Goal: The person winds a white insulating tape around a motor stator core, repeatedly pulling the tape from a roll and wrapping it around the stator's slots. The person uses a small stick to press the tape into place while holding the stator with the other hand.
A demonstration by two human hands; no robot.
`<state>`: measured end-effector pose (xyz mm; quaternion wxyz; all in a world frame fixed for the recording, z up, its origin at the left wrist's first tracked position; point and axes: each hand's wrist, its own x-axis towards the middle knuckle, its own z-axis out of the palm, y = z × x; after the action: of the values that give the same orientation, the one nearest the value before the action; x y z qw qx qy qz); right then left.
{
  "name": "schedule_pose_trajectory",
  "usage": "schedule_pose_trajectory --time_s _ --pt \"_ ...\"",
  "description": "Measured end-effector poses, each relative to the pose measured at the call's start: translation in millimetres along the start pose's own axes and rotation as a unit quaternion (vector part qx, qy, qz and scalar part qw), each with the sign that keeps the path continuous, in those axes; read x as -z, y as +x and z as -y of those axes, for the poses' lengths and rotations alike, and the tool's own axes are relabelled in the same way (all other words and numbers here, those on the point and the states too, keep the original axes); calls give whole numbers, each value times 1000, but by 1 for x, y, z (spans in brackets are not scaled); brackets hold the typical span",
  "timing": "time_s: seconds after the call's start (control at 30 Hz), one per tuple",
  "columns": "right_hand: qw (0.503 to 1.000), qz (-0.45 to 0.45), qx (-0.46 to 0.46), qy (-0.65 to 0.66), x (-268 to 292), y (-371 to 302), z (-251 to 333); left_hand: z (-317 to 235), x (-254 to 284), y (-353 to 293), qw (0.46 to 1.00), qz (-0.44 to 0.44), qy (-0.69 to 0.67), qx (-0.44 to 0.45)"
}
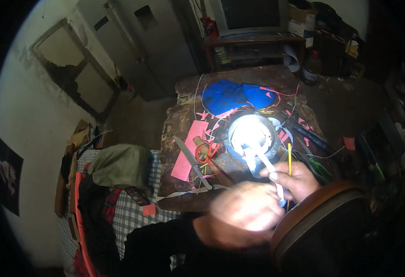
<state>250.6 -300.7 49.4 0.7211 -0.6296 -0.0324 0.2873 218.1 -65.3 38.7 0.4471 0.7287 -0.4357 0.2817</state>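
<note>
A round grey metal housing (228, 147) stands on the worn wooden table, its inside washed out by bright light. From it a white strip (265, 162) slants down to my hands. My right hand (299, 181) pinches this strip between thumb and fingers. Beside that thumb a thin yellow stick (289, 159) stands upright; whether I hold it is unclear. My left hand (246, 207) is just left of the right one, close to the strip's lower end. Motion blurs it, so its fingers do not show clearly.
Left of the housing lie a knife (191, 159), red-handled scissors (207, 154) and pink sheet (184, 161). Blue cloth (234, 94) is behind, with wires and pink scraps around. A dark rounded thing with a brown rim (311, 203) blocks the lower right.
</note>
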Motion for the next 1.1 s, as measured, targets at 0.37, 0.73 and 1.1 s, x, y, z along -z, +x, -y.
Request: schedule_pose_trajectory --time_s 0.37,0.73,1.1 --pt "980 113 -142 85 9 -123 -18 24 -34 5 620 -73 -559 545" --pt "970 213 -57 -103 51 -188 -64 28 -68 -1 577 -200 -598 519" --pt "893 -272 115 -339 26 -148 -61 -9 -55 4 723 -91 -482 487"
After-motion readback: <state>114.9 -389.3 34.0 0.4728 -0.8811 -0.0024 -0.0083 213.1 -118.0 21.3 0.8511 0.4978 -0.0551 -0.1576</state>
